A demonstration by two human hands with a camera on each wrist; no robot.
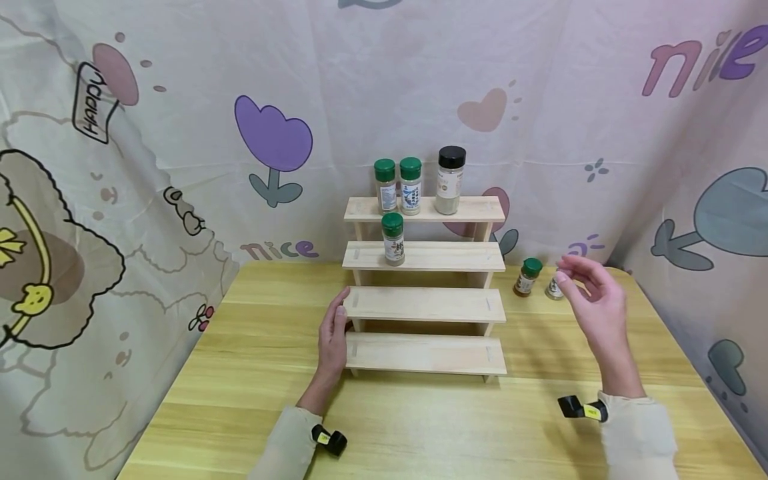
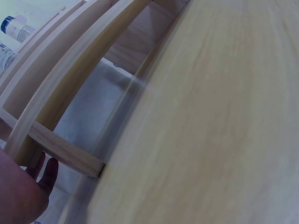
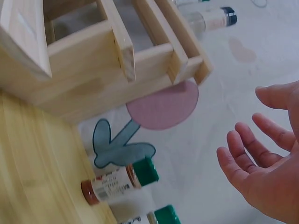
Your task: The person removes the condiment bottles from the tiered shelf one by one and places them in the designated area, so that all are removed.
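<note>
A stepped wooden spice rack stands on the table. My left hand holds the rack's left end near the two lower steps; in the left wrist view its fingers curl beside the rack's side piece. My right hand is raised on the right, fingers loosely bent and apart, holding nothing. Close by it stand a green-capped jar of reddish-brown spice and a second green-capped jar, partly hidden behind the fingers in the head view. In the right wrist view, both jars are apart from the right hand.
On the top step stand two green-capped jars and a taller black-capped jar. Another green-capped jar is on the step below, left of centre. A printed cloth hangs behind the table and along its sides.
</note>
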